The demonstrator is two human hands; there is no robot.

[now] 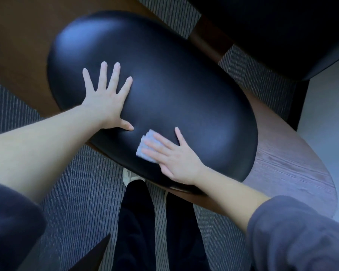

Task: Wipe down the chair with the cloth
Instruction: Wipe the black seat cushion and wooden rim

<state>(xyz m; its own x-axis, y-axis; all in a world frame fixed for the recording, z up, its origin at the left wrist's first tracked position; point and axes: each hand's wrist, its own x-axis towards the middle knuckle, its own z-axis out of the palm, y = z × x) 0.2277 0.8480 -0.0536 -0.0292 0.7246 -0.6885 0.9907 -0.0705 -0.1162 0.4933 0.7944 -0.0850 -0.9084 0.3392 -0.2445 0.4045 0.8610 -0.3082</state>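
On the near edge of the black padded chair (164,85), the right hand (176,157) lies flat over a small pale cloth (147,135), which peeks out past the fingertips toward the left; its grip is not closed on anything — the fingers are straight and slightly fanned, pressing the cloth down onto the shiny upholstery rather than pinching it. Further up the pad, the left hand (106,102) rests palm-down with its grip fully spread, fingers splayed wide and thumb out, holding nothing; it looks to be steadying the chair. Beside the pad a rounded wooden surface (282,157) shows at the right, and whether it belongs to the chair I cannot tell; striped carpet (76,192) lies below, with the person's dark trousers (137,222) at the bottom of the view. By my reading the wiping step itself is in hand, with the cloth at the near rim and most of the broad pad ahead of it. The next move calls for even downward pressure through flat fingers, so that the cloth slides with the hand and does not bunch or slip out — and for a sweep toward the far side, with the left hand shifted clear of its path.
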